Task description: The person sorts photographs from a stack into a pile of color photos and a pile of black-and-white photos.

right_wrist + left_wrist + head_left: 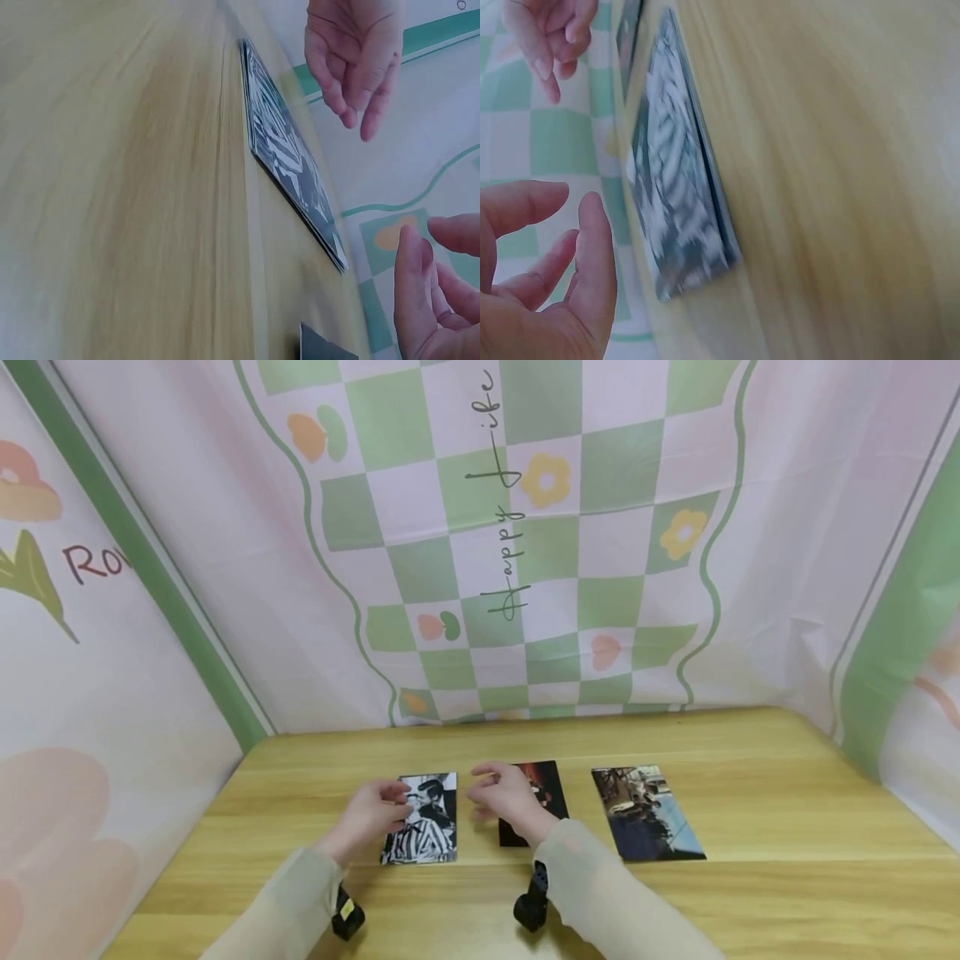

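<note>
On the wooden table lies a black-and-white photo card (pixel 427 827) of people, one in stripes; both wrist views show thin layered edges, as of a small stack. My left hand (pixel 372 814) hovers over its left side, fingers loosely bent and apart, holding nothing. A dark photo card with red tones (pixel 553 785) lies in the middle, partly hidden under my right hand (pixel 506 793). That hand is raised above the table, thumb and fingers parted with a gap between them in the right wrist view. Further right lies a colour photo card (pixel 648 818) with a blue lower part.
The light wooden table (pixel 787 802) ends at a hanging curtain (pixel 555 552) with green checks and flowers. Similar printed cloth hangs on the left (pixel 82 693) and right sides. A black wrist camera (pixel 531 906) is strapped under the right wrist, another (pixel 347 917) under the left.
</note>
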A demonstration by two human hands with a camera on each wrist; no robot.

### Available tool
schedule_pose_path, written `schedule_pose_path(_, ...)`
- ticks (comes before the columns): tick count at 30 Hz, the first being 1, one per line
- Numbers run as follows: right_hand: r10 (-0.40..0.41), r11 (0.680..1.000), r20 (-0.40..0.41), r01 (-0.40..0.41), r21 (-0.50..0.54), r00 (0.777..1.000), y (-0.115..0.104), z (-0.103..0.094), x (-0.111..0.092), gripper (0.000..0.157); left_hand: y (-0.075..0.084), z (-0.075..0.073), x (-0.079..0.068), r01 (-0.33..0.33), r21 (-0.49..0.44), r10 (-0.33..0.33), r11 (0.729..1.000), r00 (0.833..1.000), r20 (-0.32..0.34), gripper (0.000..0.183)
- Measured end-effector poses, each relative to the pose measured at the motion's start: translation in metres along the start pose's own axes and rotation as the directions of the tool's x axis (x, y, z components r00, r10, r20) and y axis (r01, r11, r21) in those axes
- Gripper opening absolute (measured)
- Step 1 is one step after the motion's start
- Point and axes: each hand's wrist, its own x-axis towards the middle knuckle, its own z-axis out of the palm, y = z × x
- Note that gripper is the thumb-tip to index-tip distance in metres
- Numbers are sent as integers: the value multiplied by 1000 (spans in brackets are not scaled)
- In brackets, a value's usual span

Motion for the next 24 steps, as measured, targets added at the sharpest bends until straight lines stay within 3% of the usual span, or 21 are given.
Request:
schedule_pose_path(8, -1, 1000, -10, 1, -20, 1000, 0, -19, -6, 39, 18, 15, -6, -27, -17, 28, 999, 999, 29, 37)
schedule_pose_path(13, 6, 1000, -25, -6, -12, 1000, -2, -33, -10, 38, 24, 26, -4, -44, -83, 49, 996, 997, 57, 37)
schedule_pose_path(24, 24, 999, 8, -24, -43, 1000, -6, -66, -20, 40, 36, 48, -1, -72, -201, 109, 977, 978, 177, 39)
